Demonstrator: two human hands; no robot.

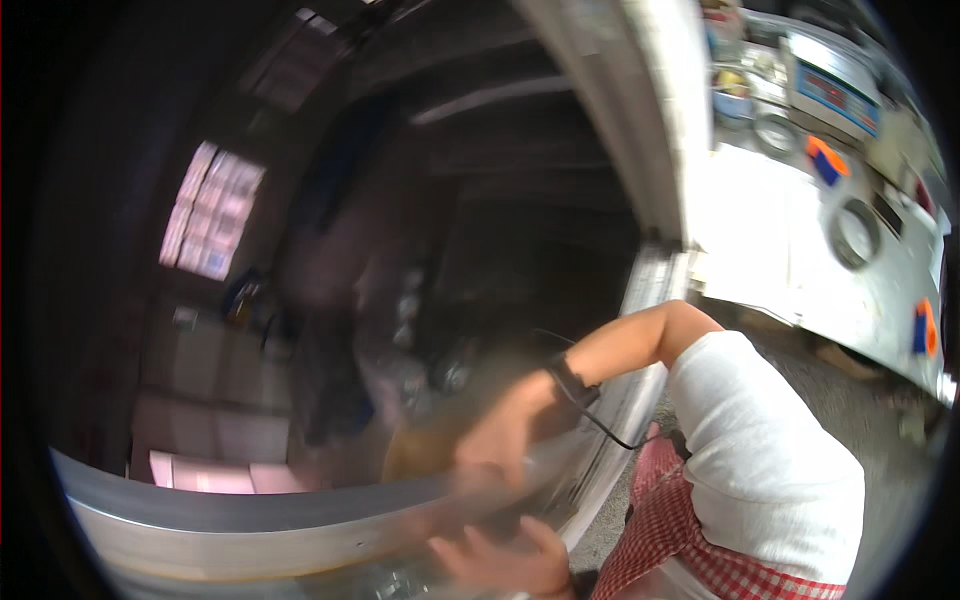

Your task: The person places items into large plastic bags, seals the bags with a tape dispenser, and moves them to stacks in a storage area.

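Observation:
My right hand (500,435), smeared by motion, is in front of a large dark glossy panel (520,250). Its wrist wears a black band (570,385) with a thin dark cord hanging off it. A tan-brown blurred patch (418,452) lies beside the right fingers; I cannot make out what it is or whether the hand holds it. Below, my left hand (510,560) is near the panel's silver lower edge (300,550), with thumb and fingers apart and nothing visible in them. Blur hides whether either hand touches the panel.
A pale upright frame (665,130) borders the panel. Beyond it, a worktable (860,320) bears white sheets (755,225), a grey ring (855,234), orange-and-blue pieces (828,160) and a boxy device with a blue front (835,95). Pinkish bright patches (213,210) show in the dark panel.

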